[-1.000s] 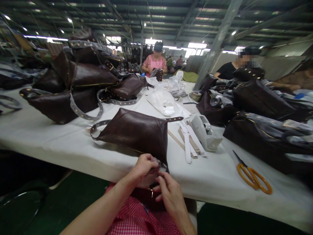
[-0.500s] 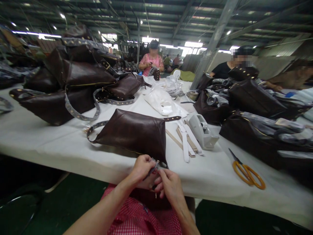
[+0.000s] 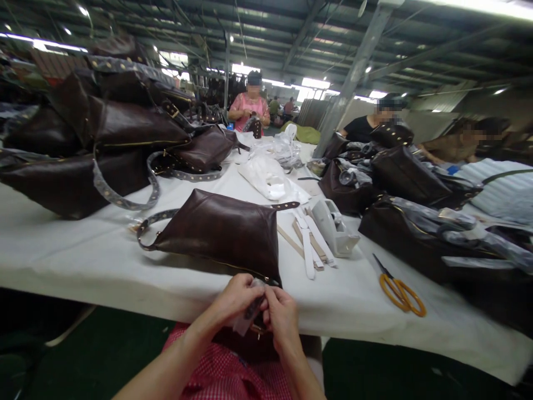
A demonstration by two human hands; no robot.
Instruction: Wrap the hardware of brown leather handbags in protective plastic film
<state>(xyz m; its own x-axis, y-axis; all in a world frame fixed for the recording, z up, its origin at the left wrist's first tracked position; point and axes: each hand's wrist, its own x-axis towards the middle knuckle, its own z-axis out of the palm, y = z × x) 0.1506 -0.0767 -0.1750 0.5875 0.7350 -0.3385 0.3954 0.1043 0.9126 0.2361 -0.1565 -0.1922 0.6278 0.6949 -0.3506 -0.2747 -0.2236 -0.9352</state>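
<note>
Close together at the table's front edge, both my hands work at a small piece of clear plastic wrap. My left hand pinches the wrap, which has something dark under it. The fingers of my right hand are pressed together at the wrap's upper end; what exactly they grip is hidden. Just beyond lies a dark brown leather bag on its side, its zipper edge towards me. Its strap loops out at the left. More dark brown leather with a gold zip pull hangs below my hands, over my lap.
Orange-handled scissors lie to the right. A grey tape dispenser stands beside white and beige strips. Piled brown bags rise at the left, more bags at the right. Co-workers sit across the white table.
My hands have drawn closer together, and more of the plastic wrap now hangs below my left hand. The view has shifted slightly, moving the table's things leftward.
</note>
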